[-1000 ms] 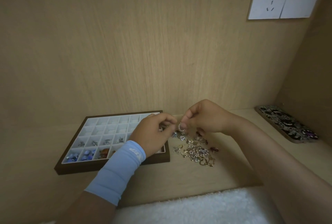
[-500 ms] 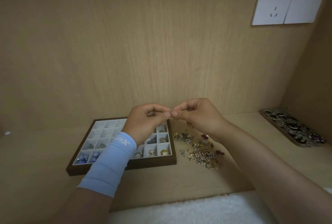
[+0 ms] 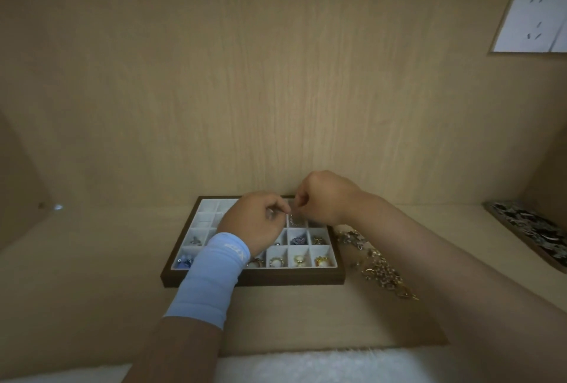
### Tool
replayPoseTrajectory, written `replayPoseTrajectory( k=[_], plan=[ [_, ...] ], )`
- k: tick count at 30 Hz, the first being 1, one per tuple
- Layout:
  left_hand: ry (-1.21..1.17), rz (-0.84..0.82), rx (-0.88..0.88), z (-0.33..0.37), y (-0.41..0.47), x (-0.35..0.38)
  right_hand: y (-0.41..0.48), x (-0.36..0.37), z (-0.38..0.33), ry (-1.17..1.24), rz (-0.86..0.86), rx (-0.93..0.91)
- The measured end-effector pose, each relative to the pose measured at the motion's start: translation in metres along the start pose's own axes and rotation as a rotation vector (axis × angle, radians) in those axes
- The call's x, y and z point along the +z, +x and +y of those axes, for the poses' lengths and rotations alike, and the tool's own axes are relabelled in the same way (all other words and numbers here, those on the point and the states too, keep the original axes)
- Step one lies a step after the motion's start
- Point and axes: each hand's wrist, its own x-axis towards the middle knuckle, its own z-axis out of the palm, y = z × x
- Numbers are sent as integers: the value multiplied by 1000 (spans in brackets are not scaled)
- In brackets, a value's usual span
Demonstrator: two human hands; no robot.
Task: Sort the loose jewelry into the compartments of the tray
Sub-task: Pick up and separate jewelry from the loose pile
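Note:
A dark wooden tray (image 3: 254,279) with white compartments lies on the shelf; rings, blue beads and small charms fill its front rows. Both hands hover over its right back part. My left hand (image 3: 256,227), with a light blue wrist sleeve, has its fingers curled and pinches a small silver piece (image 3: 291,218) that dangles over a compartment. My right hand (image 3: 325,198) pinches the same piece from the right. A pile of loose jewelry (image 3: 377,266), gold and silver, lies on the shelf just right of the tray.
A patterned flat case (image 3: 527,229) lies at the far right of the shelf. A white wall socket (image 3: 534,17) sits high on the back panel. White fluffy cloth (image 3: 322,365) runs along the front edge. Wooden walls close in on three sides.
Both hands carried the small silver piece from above the loose pile leftward over the tray's right compartments. The view shifted, so the tray now sits in the middle.

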Motion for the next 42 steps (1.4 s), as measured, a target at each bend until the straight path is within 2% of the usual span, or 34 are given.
replayPoseTrajectory(
  k=[5,9,17,21,28,35,38,42],
  plan=[
    [143,-59,68,-4,2,6,6,2,-7,-169,-96,-39],
    [219,-47,94,-5,2,9,3,3,3,-47,-147,-55],
    [295,-25,140,1,3,12,-34,-27,60,289,65,-8],
    [220,-15,179,12,3,17,-56,-32,98,317,137,37],
    [145,-81,223,49,8,39,-64,-15,117,250,51,73],
    [320,-187,222,74,22,60,-57,6,106,235,12,61],
    [366,-182,242,74,24,69,-57,8,107,193,44,53],
    [301,-139,252,65,25,75,-55,8,113,283,73,72]
  ],
)
